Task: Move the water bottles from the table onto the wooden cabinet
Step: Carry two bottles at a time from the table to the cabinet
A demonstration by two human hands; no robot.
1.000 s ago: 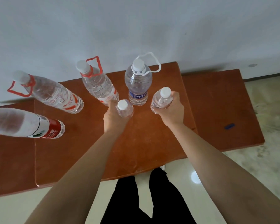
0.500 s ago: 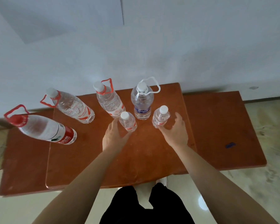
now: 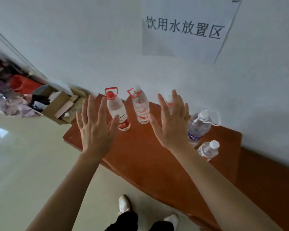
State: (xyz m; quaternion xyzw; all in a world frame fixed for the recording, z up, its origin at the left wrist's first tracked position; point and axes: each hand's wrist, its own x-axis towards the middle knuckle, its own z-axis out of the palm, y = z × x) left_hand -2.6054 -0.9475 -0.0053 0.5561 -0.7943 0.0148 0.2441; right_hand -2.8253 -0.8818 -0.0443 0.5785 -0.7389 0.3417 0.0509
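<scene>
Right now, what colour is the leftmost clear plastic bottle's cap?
Red cap, clearest in the head view.

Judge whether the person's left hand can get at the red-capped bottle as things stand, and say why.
Probably yes. The left hand is open with fingers spread, right beside the red-capped bottle, and nothing stands between them. Whether the thumb already touches it is unclear.

A white paper sign point(image 3: 187, 29) on the wall reads "饮用水放置区" in dark characters. The print on the bottle labels is too blurred to read.
</scene>
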